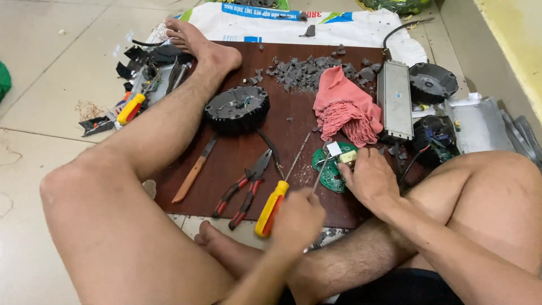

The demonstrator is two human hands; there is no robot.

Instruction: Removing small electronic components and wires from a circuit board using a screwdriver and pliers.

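Head view: the left hand (298,221) is blurred but seems closed round a thin tool (320,172) whose tip meets the green circuit board (330,169) on the brown board (226,152). The right hand (370,178) pins the circuit board's edge, fingers curled on it. Nearby — a yellow screwdriver (272,207), pliers (244,185), a pink rag (344,104).

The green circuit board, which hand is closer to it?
Right. The right hand rests on the edge of the green circuit board; the left hand is below it, holding a thin tool.
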